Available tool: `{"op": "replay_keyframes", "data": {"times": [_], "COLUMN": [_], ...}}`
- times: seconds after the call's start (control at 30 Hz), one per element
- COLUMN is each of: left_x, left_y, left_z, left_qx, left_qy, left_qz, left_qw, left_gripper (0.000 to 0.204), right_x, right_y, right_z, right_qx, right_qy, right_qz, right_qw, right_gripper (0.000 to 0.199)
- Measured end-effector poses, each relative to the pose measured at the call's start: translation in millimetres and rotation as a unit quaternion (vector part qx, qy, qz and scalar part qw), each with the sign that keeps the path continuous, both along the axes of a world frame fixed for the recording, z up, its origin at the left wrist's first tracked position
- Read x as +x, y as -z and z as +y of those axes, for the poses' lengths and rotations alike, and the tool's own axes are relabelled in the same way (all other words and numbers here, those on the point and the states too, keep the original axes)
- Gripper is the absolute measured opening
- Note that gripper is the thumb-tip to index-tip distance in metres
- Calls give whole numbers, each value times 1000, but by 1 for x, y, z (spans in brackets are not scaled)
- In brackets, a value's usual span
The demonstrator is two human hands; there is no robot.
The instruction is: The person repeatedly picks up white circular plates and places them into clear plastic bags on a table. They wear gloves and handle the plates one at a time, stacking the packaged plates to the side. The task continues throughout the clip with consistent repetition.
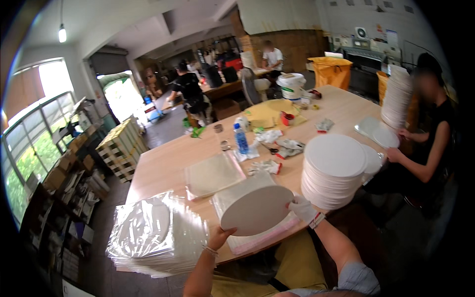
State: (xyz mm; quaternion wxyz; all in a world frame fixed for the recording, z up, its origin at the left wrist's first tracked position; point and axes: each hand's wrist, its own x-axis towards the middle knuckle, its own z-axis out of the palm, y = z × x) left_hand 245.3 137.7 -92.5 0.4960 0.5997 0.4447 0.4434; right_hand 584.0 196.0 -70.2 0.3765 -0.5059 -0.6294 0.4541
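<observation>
Round white board held by both hands over clear sleeves, tilted, grip only at rim

Left hand (217, 239), bare, pinches the lower-left rim of the white disc (258, 212). Right hand (303, 210), in a white glove, grips the right rim. Fingers of both closed on the disc; neither is free. Disc is tilted, broad face toward the wearer, above the clear sleeves (268, 237) at the near edge of the table (161, 166). Whether its lower edge touches the plastic: can't tell.

Risks, my judgement: hold is rim-only, so if one side loosens the disc could swing or drop; fabric of the glove may slide on a smooth edge. Lower rim could snag or crease the film if it comes down tilted. Sleeves near the table edge could slide off if dragged.

Left: glossy pile of plastic-wrapped discs (146, 225), slick film, could slump if an elbow bumps it. Right: tall stack of bare discs (332, 171), close to the gloved hand; a knock from the forearm could shift it. Scissors (272, 151) lie farther in, well apart from both hands, so little snag risk there.
</observation>
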Motion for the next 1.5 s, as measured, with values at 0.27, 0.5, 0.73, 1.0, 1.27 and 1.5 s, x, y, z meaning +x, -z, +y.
{"op": "replay_keyframes", "data": {"times": [0.27, 0.5, 0.73, 1.0, 1.27, 1.5], "left_x": [5, 17, 55, 85, 86, 98], "left_y": [72, 56, 122, 83, 84, 101], "left_z": [1, 12, 26, 24, 19, 46], "left_qx": [46, 51, 202, 175, 302, 192], "left_qy": [-185, -158, 7, -40, -106, 48], "left_qz": [-131, -200, 512, 639, 669, 612], "left_qw": [973, 966, 835, 748, 671, 766], "left_gripper": [34, 48, 53, 22, 43, 30], "right_x": [-37, 24, 84, 115, 105, 100], "right_y": [51, 51, 50, 46, 54, 63], "right_z": [-8, -20, -103, -197, -190, -189], "right_qx": [139, 403, 39, -187, -273, -273], "right_qy": [-29, -56, 103, 103, 4, 1], "right_qz": [54, -354, 245, 265, 289, 293], "right_qw": [988, 842, 963, 940, 917, 917], "right_gripper": [26, 8, 36, 30, 28, 28]}}
